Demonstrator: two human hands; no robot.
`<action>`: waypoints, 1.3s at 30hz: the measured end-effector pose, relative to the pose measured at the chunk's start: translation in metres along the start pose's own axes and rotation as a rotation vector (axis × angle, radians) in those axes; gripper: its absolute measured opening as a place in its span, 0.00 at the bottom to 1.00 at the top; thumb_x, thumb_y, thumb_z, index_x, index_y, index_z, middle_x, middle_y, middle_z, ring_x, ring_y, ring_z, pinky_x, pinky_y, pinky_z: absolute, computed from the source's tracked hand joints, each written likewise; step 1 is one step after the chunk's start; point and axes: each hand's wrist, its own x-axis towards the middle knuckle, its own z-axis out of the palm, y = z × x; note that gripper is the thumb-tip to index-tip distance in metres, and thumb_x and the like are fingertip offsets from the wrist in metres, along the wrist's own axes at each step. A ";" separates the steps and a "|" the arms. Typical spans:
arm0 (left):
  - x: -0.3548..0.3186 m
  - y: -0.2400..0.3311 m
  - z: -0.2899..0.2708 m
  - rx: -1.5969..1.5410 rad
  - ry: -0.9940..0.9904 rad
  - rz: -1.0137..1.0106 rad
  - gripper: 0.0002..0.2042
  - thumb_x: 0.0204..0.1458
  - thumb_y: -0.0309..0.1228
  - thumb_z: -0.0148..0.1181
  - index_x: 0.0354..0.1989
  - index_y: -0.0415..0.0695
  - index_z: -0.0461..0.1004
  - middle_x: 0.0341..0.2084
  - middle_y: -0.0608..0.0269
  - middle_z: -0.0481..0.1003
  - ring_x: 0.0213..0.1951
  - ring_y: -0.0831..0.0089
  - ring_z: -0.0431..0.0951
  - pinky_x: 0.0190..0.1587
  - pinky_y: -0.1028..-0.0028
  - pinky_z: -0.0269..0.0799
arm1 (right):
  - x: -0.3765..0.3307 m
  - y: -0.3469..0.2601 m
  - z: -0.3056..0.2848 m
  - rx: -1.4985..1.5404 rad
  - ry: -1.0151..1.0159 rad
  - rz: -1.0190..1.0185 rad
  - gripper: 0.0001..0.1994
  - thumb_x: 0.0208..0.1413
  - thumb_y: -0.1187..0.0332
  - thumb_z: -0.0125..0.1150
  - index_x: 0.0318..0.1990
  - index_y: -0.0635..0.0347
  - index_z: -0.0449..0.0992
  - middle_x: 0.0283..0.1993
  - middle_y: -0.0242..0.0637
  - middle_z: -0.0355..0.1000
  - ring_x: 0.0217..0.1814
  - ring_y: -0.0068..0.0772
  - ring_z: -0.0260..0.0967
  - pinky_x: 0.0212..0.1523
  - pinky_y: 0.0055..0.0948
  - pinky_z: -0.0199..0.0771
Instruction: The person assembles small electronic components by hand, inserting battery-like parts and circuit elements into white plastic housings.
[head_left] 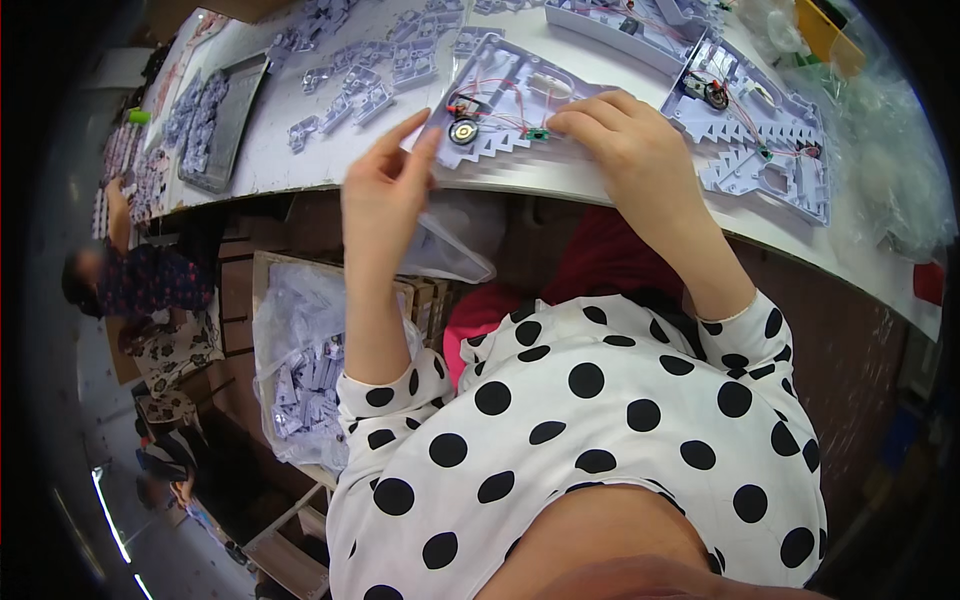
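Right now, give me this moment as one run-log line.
left hand: at left edge of pale housing | right hand: at green board, grip unclear | inside: round black-rimmed part

Housings point(500, 95), tray point(232, 117) on white table point(280, 165)

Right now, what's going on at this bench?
Someone in a polka-dot top is handling a pale plastic shell with red wires, a round black-rimmed part and a small green board. The left hand is at the shell's left edge; the right hand has its fingertips just right of the board. Exact contact is hard to tell. Another wired shell lies farther back, and small pale pieces are spread over the table's left part.
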 end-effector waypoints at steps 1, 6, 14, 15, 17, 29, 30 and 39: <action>0.005 -0.001 -0.006 0.117 0.126 0.140 0.17 0.59 0.34 0.67 0.56 0.49 0.79 0.19 0.69 0.75 0.20 0.84 0.66 0.26 0.81 0.62 | 0.001 -0.002 0.002 -0.007 0.015 -0.014 0.13 0.49 0.73 0.59 0.43 0.52 0.80 0.44 0.32 0.78 0.51 0.35 0.75 0.53 0.34 0.76; 0.037 0.004 -0.014 0.540 0.143 0.729 0.10 0.52 0.25 0.68 0.43 0.46 0.85 0.35 0.64 0.76 0.36 0.73 0.75 0.38 0.75 0.70 | 0.006 0.007 0.014 -0.046 0.123 0.008 0.11 0.50 0.73 0.59 0.41 0.54 0.81 0.43 0.32 0.78 0.51 0.36 0.74 0.51 0.36 0.76; 0.042 0.018 -0.007 0.684 -0.021 0.653 0.10 0.52 0.24 0.67 0.43 0.43 0.83 0.36 0.61 0.76 0.36 0.70 0.77 0.38 0.72 0.75 | 0.026 -0.046 0.034 0.117 0.228 -0.068 0.11 0.45 0.70 0.68 0.38 0.57 0.80 0.39 0.34 0.73 0.47 0.38 0.70 0.47 0.36 0.74; 0.044 0.017 -0.006 0.684 -0.018 0.634 0.09 0.52 0.23 0.67 0.42 0.42 0.83 0.36 0.60 0.75 0.36 0.71 0.78 0.37 0.72 0.76 | 0.029 -0.051 0.040 0.125 0.198 -0.089 0.11 0.45 0.70 0.68 0.38 0.57 0.79 0.39 0.34 0.72 0.46 0.37 0.70 0.46 0.35 0.73; 0.047 0.014 -0.006 0.669 -0.015 0.662 0.07 0.53 0.24 0.66 0.40 0.42 0.82 0.36 0.58 0.76 0.36 0.64 0.79 0.38 0.68 0.76 | 0.033 -0.050 0.049 0.116 0.190 -0.077 0.11 0.44 0.68 0.70 0.37 0.57 0.78 0.40 0.33 0.71 0.46 0.36 0.69 0.45 0.33 0.73; 0.043 0.034 -0.013 0.681 0.135 0.917 0.04 0.54 0.23 0.66 0.37 0.39 0.81 0.33 0.58 0.78 0.36 0.61 0.79 0.39 0.67 0.75 | 0.039 -0.034 0.027 0.098 0.198 -0.025 0.14 0.44 0.63 0.75 0.37 0.56 0.78 0.40 0.33 0.72 0.47 0.37 0.69 0.48 0.36 0.72; 0.043 0.035 -0.010 0.653 0.128 0.914 0.04 0.53 0.23 0.66 0.37 0.39 0.81 0.33 0.58 0.79 0.36 0.61 0.79 0.39 0.67 0.75 | 0.040 -0.036 0.023 0.114 0.204 0.016 0.14 0.44 0.64 0.74 0.38 0.56 0.78 0.40 0.34 0.72 0.47 0.37 0.69 0.48 0.36 0.72; 0.045 0.028 -0.005 0.572 -0.061 0.823 0.08 0.51 0.25 0.69 0.40 0.41 0.82 0.35 0.59 0.77 0.36 0.63 0.77 0.40 0.68 0.74 | 0.042 -0.019 0.033 0.059 0.218 -0.036 0.10 0.47 0.71 0.68 0.38 0.55 0.78 0.39 0.31 0.75 0.46 0.37 0.69 0.48 0.36 0.72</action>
